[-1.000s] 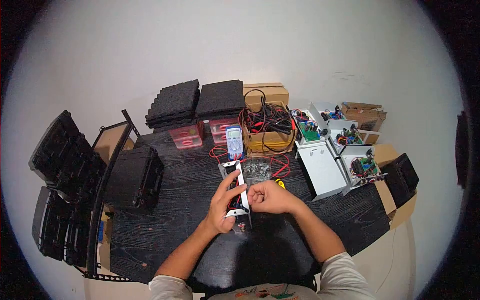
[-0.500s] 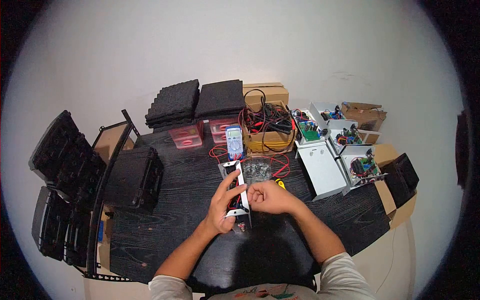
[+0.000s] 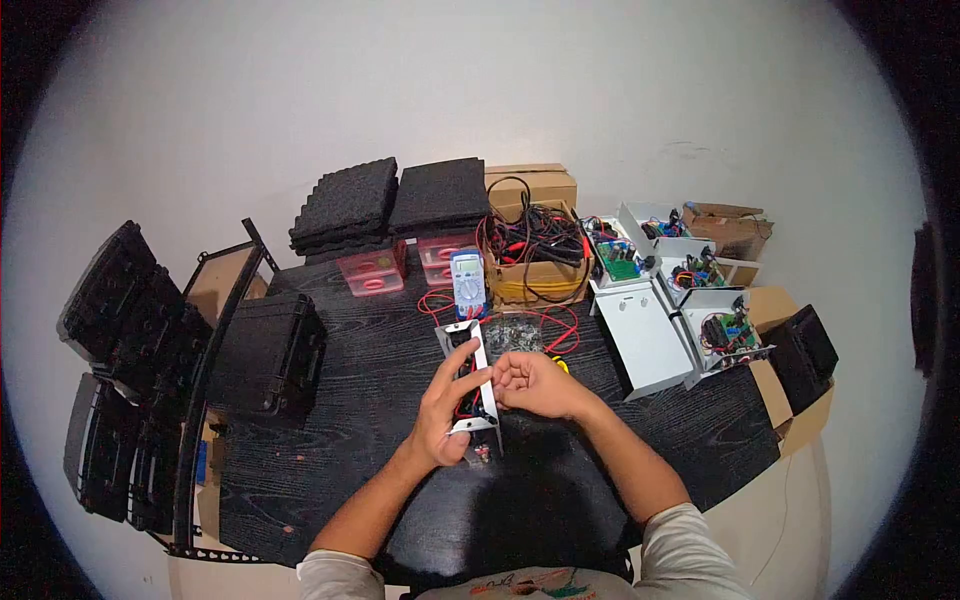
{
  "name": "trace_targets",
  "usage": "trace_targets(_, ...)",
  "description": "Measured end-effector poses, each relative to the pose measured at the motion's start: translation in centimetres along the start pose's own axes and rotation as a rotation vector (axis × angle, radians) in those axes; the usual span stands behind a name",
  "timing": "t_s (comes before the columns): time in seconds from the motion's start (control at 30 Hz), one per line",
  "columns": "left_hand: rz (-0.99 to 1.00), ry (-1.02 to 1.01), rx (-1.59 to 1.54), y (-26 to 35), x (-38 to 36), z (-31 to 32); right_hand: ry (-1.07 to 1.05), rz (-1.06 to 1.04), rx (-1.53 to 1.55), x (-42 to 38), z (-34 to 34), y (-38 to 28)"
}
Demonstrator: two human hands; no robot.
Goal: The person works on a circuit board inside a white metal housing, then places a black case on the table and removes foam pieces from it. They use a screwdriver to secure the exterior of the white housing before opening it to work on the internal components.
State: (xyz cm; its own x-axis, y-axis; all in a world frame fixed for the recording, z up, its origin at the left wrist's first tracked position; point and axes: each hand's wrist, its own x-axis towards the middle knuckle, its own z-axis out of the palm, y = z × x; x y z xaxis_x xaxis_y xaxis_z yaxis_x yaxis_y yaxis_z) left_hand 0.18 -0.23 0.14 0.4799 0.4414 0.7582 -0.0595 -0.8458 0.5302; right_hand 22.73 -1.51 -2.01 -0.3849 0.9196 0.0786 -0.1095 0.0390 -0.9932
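My left hand (image 3: 446,408) grips a white metal enclosure (image 3: 489,385), which stands tilted over the table with red and black wires inside. Its fingers reach across the open side, partly covering the wiring. Against the enclosure's right wall is my right hand (image 3: 538,385), its fingers curled in a pinch. Whatever lies between those fingertips is hidden. Just beyond the enclosure sits a clear bag of small metal parts (image 3: 514,337). A blue and white multimeter (image 3: 468,280) with red leads lies behind it. A yellow object (image 3: 560,364) shows partly behind my right hand.
An open carton of cables (image 3: 540,250) stands at the back, beside red-fronted drawers (image 3: 372,272) and black foam sheets (image 3: 440,198). White enclosures with circuit boards (image 3: 728,330) and a white panel (image 3: 645,340) occupy the right. Black hard cases (image 3: 262,355) are on the left.
My right hand has turned slightly and its fingers have shifted a little along the enclosure's right wall. The left hand and enclosure stay nearly still.
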Motion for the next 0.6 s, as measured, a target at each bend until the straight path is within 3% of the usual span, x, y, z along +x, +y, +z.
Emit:
trace_targets(0.17,0.014,0.004,-0.003,-0.5,-0.2,0.1,-0.032,0.090,-0.118,-0.2,0.0,-0.8)
trace_targets(0.37,0.020,0.010,-0.004,-0.4,-0.1,0.1,-0.066,-0.004,-0.104,0.2,-0.6,1.1)
trace_targets(0.47,-0.009,0.000,0.010,-0.3,-0.2,0.1,0.187,-0.004,0.029,0.7,-1.3,1.0)
trace_targets(0.6,-0.031,0.001,0.011,-0.2,-0.2,0.0,0.659,-0.289,-0.037,1.7,-1.7,0.5)
